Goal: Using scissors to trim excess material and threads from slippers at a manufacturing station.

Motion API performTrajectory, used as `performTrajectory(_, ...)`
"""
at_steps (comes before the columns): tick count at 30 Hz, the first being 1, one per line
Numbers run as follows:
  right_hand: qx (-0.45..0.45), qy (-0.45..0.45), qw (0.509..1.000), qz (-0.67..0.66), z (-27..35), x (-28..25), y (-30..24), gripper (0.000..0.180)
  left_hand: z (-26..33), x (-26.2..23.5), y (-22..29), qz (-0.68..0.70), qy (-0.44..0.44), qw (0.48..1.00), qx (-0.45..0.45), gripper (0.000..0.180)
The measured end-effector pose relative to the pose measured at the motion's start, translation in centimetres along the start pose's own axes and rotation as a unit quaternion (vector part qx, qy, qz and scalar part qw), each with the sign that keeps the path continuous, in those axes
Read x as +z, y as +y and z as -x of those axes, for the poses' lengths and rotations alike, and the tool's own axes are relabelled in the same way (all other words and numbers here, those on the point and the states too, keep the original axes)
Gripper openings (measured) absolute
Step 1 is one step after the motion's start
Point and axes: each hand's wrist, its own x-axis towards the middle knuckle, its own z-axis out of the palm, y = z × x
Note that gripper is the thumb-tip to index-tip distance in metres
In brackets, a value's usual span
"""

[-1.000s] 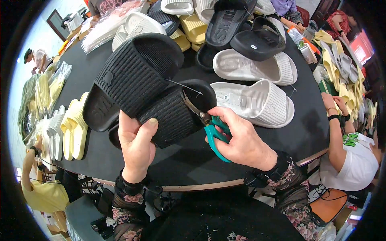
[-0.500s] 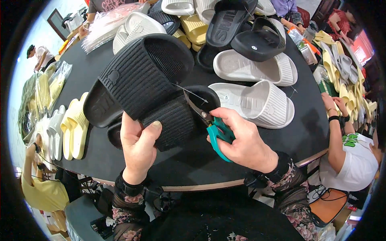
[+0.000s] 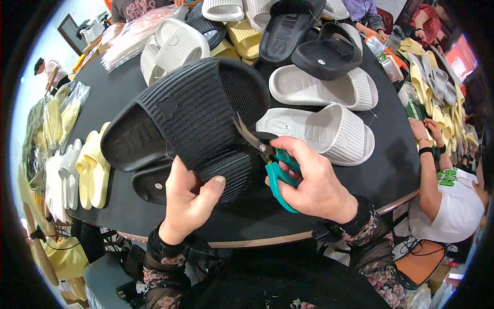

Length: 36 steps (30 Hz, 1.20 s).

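My left hand (image 3: 189,208) is closed on a pair of black ribbed slide sandals (image 3: 188,105), its thumb and a finger at the near edge of the straps. One sandal lies over the other, and the second black sandal (image 3: 224,172) shows beneath it. In my right hand (image 3: 321,188) is a pair of scissors (image 3: 280,185) with teal handles. Their blades point up and left, beside the upper sandal's strap edge; whether they touch it I cannot tell. Just beyond the scissors lie two white slide sandals (image 3: 345,136), one behind the other.
Black, white and yellow sandals (image 3: 283,38) are heaped at the far side of the black table (image 3: 309,211). Pale yellow slides (image 3: 93,167) stand at the left edge. Clear plastic bags (image 3: 136,33) lie far left. At the right sits a person in a white shirt (image 3: 453,206).
The black pair has turned and shifted slightly right and down, with my left hand lower. A thin tie seen by the blades earlier no longer shows. My right hand has barely moved.
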Motion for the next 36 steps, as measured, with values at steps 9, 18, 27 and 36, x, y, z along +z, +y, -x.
performTrajectory(9, 0.018, 0.007, 0.999, -0.039, 0.09, -0.22, 0.0, 0.046, 0.31, 0.12, -0.28, -0.02, -0.033, 0.999, -0.021, 0.057)
performTrajectory(18, 0.011, 0.029, 0.998, -0.054, 0.06, -0.55, 0.05, 0.046, 0.53, 0.22, -0.61, -0.043, -0.055, 0.997, -0.024, 0.057)
performTrajectory(27, -0.013, 0.032, 0.998, -0.061, 0.08, -0.49, 0.49, 0.045, 0.59, 0.39, -0.39, -0.043, -0.06, 0.997, -0.015, 0.056)
performTrajectory(36, 0.013, 0.034, 0.994, -0.106, 0.21, -0.31, 0.44, 0.044, 0.63, 0.27, -0.18, -0.044, -0.07, 0.996, -0.028, 0.056)
